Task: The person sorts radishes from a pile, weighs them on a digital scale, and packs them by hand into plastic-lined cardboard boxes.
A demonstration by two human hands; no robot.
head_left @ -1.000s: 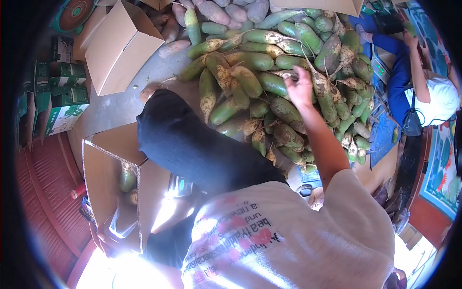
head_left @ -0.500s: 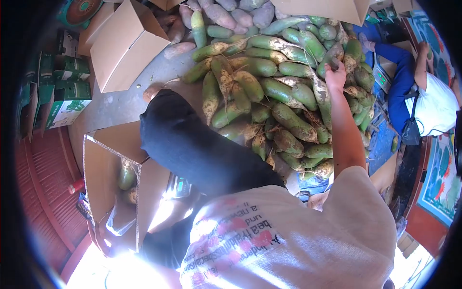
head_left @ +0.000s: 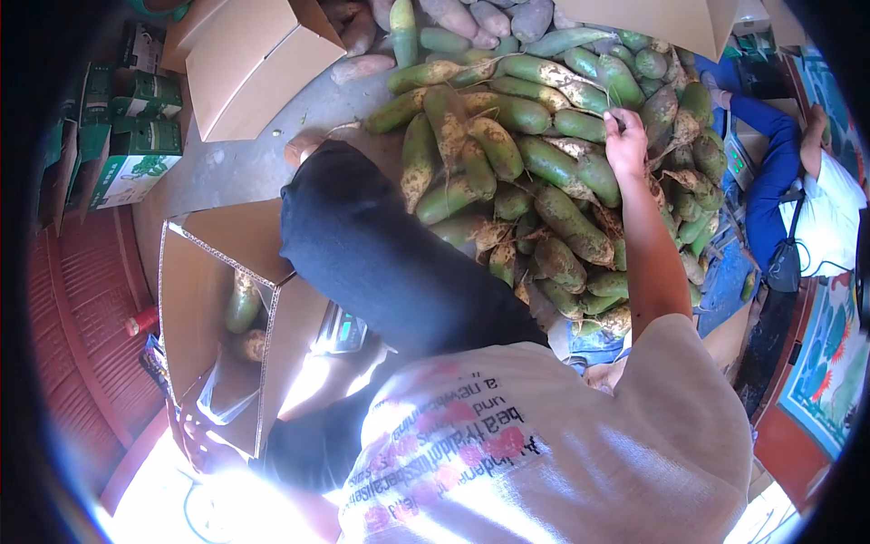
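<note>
My right hand (head_left: 625, 140) reaches over a heap of green radishes (head_left: 566, 218), its fingers pinched together beside the thin root end of a radish (head_left: 619, 83). What is between the fingertips is too small to tell. At the lower left, my left hand (head_left: 192, 444) is by the lower outer edge of an open cardboard box (head_left: 195, 313), and glare washes out its fingers. Inside that box lie a green radish (head_left: 243, 304), another radish with a pale, soil-marked end (head_left: 250, 344) and a clear plastic bag (head_left: 222, 394).
A scale (head_left: 343, 331) stands right of the box. Further off are another open carton (head_left: 254, 77), purplish tubers (head_left: 453, 18) and green printed boxes (head_left: 140, 163). A person in blue trousers (head_left: 770, 172) sits at the right. A dark-clad leg (head_left: 390, 245) crosses the middle.
My right hand has moved left across the heap, off a mottled radish, and its fingers have drawn together. The view has shifted slightly. My left hand stays by the box.
</note>
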